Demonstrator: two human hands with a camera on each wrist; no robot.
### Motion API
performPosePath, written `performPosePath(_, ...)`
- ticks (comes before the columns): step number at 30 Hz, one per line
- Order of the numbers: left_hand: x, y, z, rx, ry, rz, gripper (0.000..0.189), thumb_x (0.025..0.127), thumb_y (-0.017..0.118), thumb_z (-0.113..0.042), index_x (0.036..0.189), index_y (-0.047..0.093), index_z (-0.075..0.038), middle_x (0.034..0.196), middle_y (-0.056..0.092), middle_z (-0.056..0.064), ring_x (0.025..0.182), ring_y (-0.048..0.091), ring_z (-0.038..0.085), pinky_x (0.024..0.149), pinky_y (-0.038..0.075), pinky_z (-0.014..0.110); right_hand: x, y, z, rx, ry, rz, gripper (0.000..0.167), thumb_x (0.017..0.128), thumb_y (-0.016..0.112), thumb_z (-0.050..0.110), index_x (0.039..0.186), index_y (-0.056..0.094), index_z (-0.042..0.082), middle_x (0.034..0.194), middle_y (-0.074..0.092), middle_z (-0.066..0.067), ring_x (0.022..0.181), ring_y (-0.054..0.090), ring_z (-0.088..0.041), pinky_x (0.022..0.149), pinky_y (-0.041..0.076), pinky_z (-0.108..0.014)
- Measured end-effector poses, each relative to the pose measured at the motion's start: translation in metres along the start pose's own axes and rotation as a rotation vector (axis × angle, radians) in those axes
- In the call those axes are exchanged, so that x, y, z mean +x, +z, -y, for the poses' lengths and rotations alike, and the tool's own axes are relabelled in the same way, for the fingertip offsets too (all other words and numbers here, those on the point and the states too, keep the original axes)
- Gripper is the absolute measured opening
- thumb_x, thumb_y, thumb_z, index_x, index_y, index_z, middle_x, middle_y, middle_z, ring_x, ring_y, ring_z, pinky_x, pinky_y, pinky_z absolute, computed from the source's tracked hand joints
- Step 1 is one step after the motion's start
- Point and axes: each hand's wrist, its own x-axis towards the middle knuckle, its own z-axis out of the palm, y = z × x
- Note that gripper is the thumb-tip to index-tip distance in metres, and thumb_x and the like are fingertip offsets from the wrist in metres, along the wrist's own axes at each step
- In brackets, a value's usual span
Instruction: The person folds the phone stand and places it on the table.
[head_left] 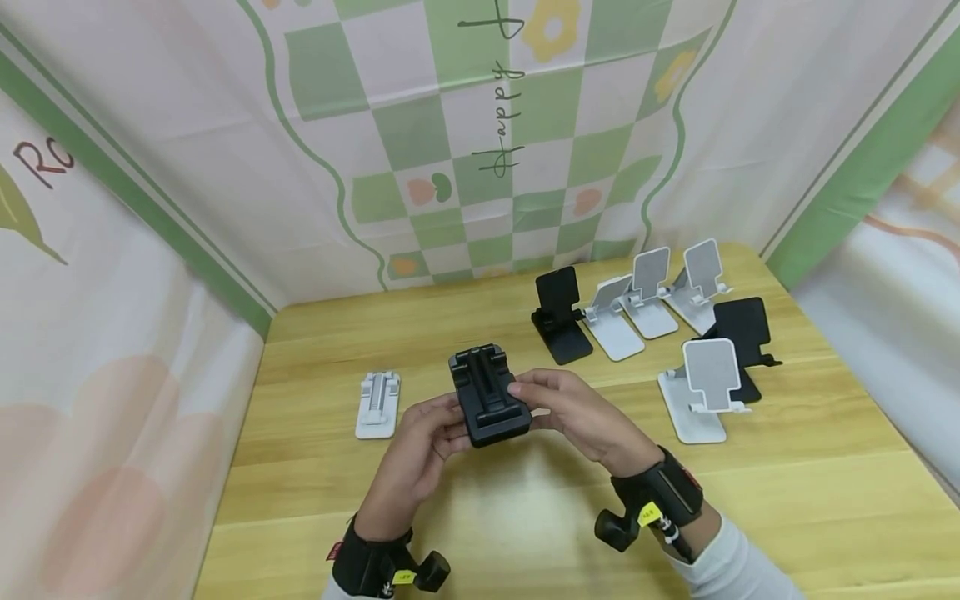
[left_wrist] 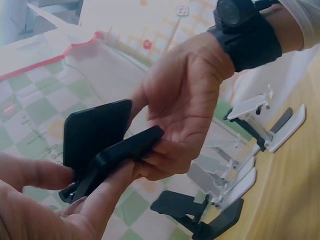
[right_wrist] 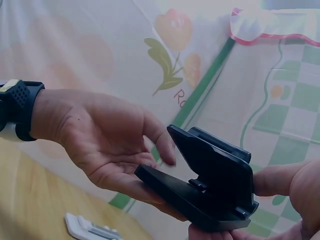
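Observation:
A black folding phone stand (head_left: pixel 491 396) is held above the table between both hands. Its plate (left_wrist: pixel 95 135) is tilted partly away from the thick base, as both wrist views show. My left hand (head_left: pixel 423 446) grips the stand from the left side, fingers under the base (right_wrist: pixel 175 197). On the opposite side my right hand (head_left: pixel 581 412) pinches it, thumb at the plate and fingers below. To the left on the table lies a white phone stand (head_left: pixel 378 406), folded flat.
Unfolded stands occupy the table's right side: a black stand (head_left: pixel 561 317) at the back, several white ones beside it, another black stand (head_left: pixel 742 333), and a white stand (head_left: pixel 708 379) nearer. A patterned curtain (head_left: pixel 480 125) hangs behind the wooden table (head_left: pixel 315 492).

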Motion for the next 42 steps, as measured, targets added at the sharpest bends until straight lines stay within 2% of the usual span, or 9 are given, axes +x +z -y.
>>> performPosePath(3,-0.0019,-0.0006,-0.0042,-0.038,-0.001,0.028,0.047,0.105,0.039,-0.013,0.142,0.045,0.016,0.098,0.08,0.001,0.091,0.077,0.013,0.074,0.064,0.024,-0.0005,0.0002,0.0011,-0.001,-0.001,0.001,0.048,0.105,0.057,0.028,0.133,0.055,-0.011,0.116,0.065,-0.012,0.104,0.064,-0.02,0.093,0.059,-0.037)
performPosePath(6,-0.0027,-0.0001,-0.0057,-0.03,0.001,0.003,0.046,0.107,0.045,-0.017,0.141,0.048,0.014,0.096,0.08,0.001,0.089,0.078,0.013,0.076,0.065,0.025,-0.0009,0.0001,0.0016,-0.004,-0.002,0.001,0.048,0.105,0.058,0.028,0.133,0.055,-0.011,0.116,0.065,-0.013,0.104,0.064,-0.02,0.094,0.059,-0.037)
performPosePath(10,-0.0026,0.0007,-0.0049,0.006,-0.004,-0.029,0.048,0.105,0.055,-0.014,0.143,0.046,0.013,0.103,0.08,0.003,0.091,0.078,0.014,0.081,0.065,0.028,-0.0011,-0.0003,0.0007,-0.01,0.006,0.002,0.049,0.105,0.057,0.029,0.134,0.055,-0.011,0.119,0.065,-0.014,0.105,0.064,-0.021,0.094,0.059,-0.037)
performPosePath(14,-0.0018,0.0006,-0.0029,0.007,-0.007,-0.042,0.05,0.103,0.059,-0.011,0.146,0.045,0.011,0.11,0.078,0.007,0.092,0.078,0.015,0.081,0.065,0.028,-0.0013,-0.001,0.0,-0.02,0.01,-0.003,0.051,0.105,0.057,0.03,0.135,0.054,-0.011,0.119,0.065,-0.014,0.105,0.064,-0.021,0.094,0.059,-0.037)
performPosePath(21,-0.001,0.0,-0.0019,0.004,-0.005,-0.04,0.048,0.103,0.059,-0.011,0.145,0.047,0.01,0.108,0.079,0.006,0.089,0.078,0.015,0.079,0.065,0.026,-0.0014,-0.001,-0.0015,-0.019,0.007,-0.006,0.05,0.104,0.059,0.03,0.132,0.055,-0.011,0.113,0.066,-0.012,0.099,0.065,-0.021,0.091,0.059,-0.035)
performPosePath(32,-0.0022,-0.002,-0.001,0.029,0.004,-0.039,0.046,0.103,0.057,-0.006,0.145,0.046,0.01,0.114,0.077,0.01,0.093,0.078,0.017,0.084,0.064,0.029,0.0002,0.0019,-0.0062,0.007,0.016,-0.023,0.042,0.101,0.063,0.02,0.128,0.056,-0.011,0.111,0.069,-0.012,0.096,0.069,-0.02,0.088,0.061,-0.034)
performPosePath(38,-0.0027,-0.004,-0.0002,0.055,-0.001,-0.057,0.046,0.103,0.057,-0.006,0.145,0.047,0.009,0.12,0.075,0.016,0.094,0.078,0.018,0.084,0.064,0.03,0.0009,0.0036,-0.0074,-0.017,0.021,-0.042,0.04,0.099,0.065,0.019,0.125,0.058,-0.01,0.109,0.07,-0.012,0.092,0.069,-0.02,0.085,0.062,-0.033)
performPosePath(42,-0.0037,-0.0059,0.0004,0.061,-0.008,-0.086,0.045,0.103,0.057,-0.008,0.144,0.049,0.008,0.119,0.076,0.014,0.093,0.078,0.017,0.084,0.064,0.03,0.0036,0.0053,-0.0082,-0.021,0.016,-0.044,0.04,0.098,0.067,0.019,0.125,0.059,-0.01,0.109,0.07,-0.013,0.091,0.07,-0.02,0.084,0.063,-0.033)
